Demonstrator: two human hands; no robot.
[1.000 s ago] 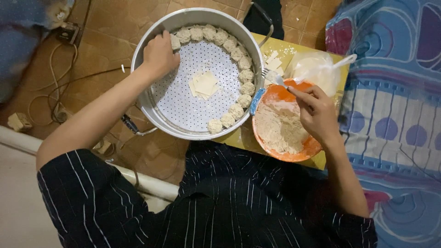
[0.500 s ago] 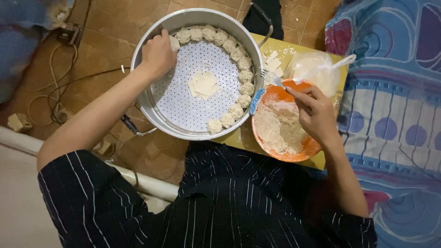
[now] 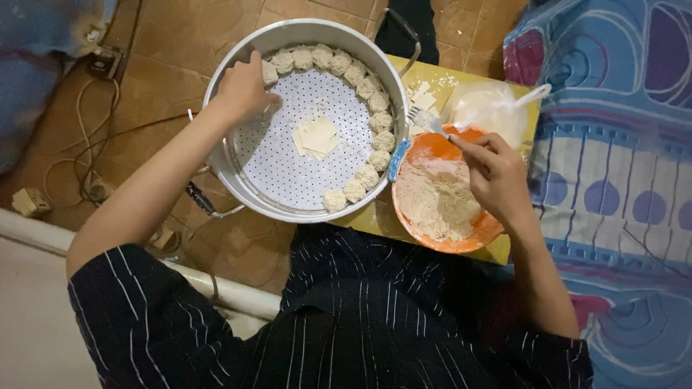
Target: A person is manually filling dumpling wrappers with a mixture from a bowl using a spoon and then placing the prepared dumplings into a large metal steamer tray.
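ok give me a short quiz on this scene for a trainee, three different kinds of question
1. True or false: the left hand is inside the steamer pot, at the end of the row of dumplings.
2. What does the right hand hold? A) a ladle B) a fork C) a knife
3. Fill in: the orange bowl holds pale ____.

Key
1. True
2. B
3. Filling, a crumbly mix; what it is made of cannot be told.
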